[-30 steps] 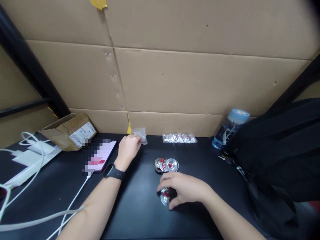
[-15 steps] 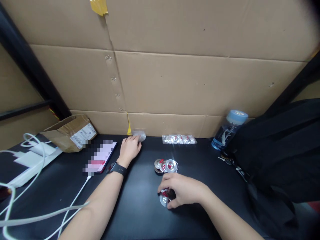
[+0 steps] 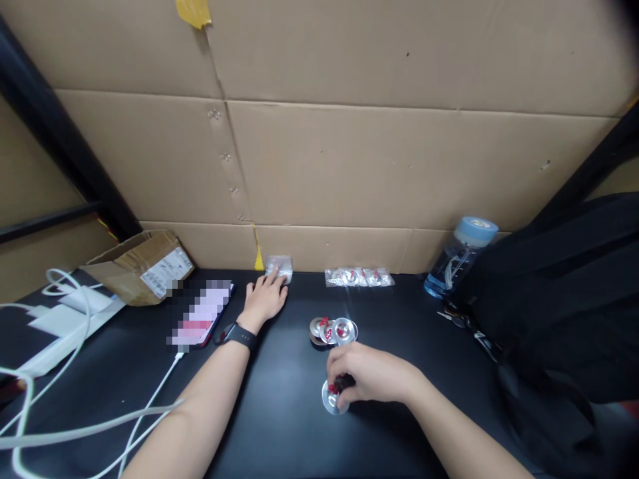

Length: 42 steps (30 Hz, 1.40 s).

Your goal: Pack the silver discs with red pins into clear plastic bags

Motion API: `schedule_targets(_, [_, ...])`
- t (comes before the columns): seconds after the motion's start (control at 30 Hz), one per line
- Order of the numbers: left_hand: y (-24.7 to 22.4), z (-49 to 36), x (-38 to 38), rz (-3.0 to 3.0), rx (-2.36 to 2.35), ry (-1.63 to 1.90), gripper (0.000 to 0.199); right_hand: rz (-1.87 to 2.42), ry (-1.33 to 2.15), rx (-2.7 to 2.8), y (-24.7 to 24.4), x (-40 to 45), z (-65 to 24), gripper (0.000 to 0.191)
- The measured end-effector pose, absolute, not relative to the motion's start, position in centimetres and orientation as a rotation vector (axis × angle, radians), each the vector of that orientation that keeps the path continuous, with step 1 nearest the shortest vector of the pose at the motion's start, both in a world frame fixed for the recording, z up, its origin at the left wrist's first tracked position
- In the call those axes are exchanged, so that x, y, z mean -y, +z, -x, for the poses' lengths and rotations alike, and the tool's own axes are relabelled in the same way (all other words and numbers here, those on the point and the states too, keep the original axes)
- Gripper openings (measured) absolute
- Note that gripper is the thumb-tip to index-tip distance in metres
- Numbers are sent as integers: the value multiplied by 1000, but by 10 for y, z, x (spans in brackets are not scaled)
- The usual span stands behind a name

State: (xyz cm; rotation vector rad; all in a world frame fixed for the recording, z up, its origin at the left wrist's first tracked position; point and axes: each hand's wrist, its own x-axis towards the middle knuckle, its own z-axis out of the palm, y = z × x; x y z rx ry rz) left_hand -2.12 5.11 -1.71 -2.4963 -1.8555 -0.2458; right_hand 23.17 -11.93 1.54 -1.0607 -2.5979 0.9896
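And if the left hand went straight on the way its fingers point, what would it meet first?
Likely the small clear bag, which the left hand seems to touch; the cardboard panel stands behind, its exact depth unclear.

A phone [image 3: 204,313] lies face up on the black table [image 3: 279,412], a white cable [image 3: 156,395] plugged into its near end. Just left of the phone I see an open cardboard box [image 3: 137,266]; farther left, white adapters [image 3: 56,320]. Behind the phone rises a cardboard wall [image 3: 349,166]. Well to its right, a blue-lidded bottle [image 3: 452,261] stands beside a black bag [image 3: 559,286].
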Motion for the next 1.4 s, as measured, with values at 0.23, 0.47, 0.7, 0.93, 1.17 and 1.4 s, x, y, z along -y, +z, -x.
schedule_targets(0.23, [-20,21,-50,2476,1912,-240,52,999,988,2590,19,120,-230,14])
schedule_targets(0.47, [-21,18,-49,2461,1854,-271,49,996,981,2576,21,120,-230,14])
schedule_targets(0.7, [-18,17,-46,2442,1869,-315,48,997,992,2551,20,119,-231,17])
schedule_targets(0.93, [-17,17,-42,2373,1847,-364,51,875,1017,2518,29,120,-232,21])
schedule_targets(1.17, [-9,19,-34,2376,1861,-392,53,923,875,2313,48,121,-249,15])
schedule_targets(1.4, [1,15,-23,2436,1913,-310,57,1313,351,2046,19,72,-272,19])
